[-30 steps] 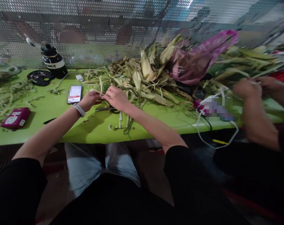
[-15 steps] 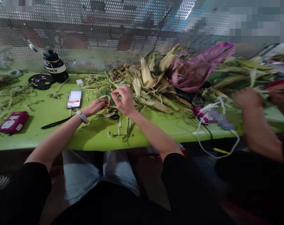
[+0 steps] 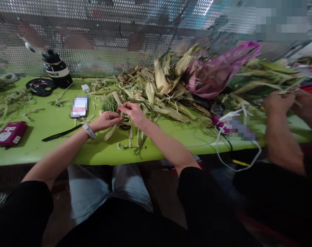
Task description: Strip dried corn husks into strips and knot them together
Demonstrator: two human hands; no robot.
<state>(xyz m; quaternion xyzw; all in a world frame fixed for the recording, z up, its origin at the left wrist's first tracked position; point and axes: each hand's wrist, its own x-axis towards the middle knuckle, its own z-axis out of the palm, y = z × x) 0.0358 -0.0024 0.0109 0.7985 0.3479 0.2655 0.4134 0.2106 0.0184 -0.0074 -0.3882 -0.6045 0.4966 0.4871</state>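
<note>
Between my two hands is a pale strip of corn husk (image 3: 117,98). My right hand (image 3: 133,113) pinches it, with its upper end sticking up past the fingertips. My left hand (image 3: 107,120), a white watch on its wrist, has its fingertips closed on the lower part of the husk, and a pale end (image 3: 110,133) hangs beneath them. Both hands are almost touching. Black-handled scissors (image 3: 125,126) lie on the table under them, largely hidden. Just behind the hands sits a small heap of thin green strands (image 3: 110,104).
On the green table (image 3: 68,151) are a phone (image 3: 80,106), a black strap (image 3: 61,133), a magenta box (image 3: 10,133) and a black bottle (image 3: 57,70). Piled corn husks (image 3: 161,80) and a pink plastic bag (image 3: 212,75) lie behind. At right, a co-worker's hands (image 3: 279,103) hold husk strips.
My hands have come together, the right one moving down and left, and the husk strip now stands up between them. The co-worker's hands have drawn together at the right.
</note>
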